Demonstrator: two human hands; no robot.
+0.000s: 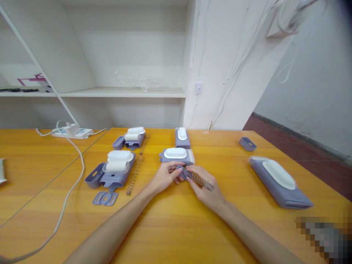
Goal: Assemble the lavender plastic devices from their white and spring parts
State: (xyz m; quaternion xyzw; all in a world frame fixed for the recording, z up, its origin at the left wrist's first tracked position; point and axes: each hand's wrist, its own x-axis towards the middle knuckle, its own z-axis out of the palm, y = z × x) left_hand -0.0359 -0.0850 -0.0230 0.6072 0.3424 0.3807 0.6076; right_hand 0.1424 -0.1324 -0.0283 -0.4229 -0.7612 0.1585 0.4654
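Note:
My left hand (166, 176) is closed on a small grey-purple plastic part (182, 171) near the middle of the table. In my right hand (209, 192) is a metal coil spring (200, 179), its far end meeting the plastic part. Just beyond my hands lies a grey-purple case (183, 158) with a white bristled brush head (175, 153) on it. Behind that is another case (182, 142) with a white oval top. Two more springs (134, 175) lie to the left, beside grey-purple housings (117, 178) with white pieces on them.
Flat grey-purple frames (105, 198) rest at left. A larger case (280, 183) and a small hollow part (247, 144) sit at right. A power strip (73, 132) with a white cable (79, 157) runs along the left. White shelves (123, 91) stand behind the table.

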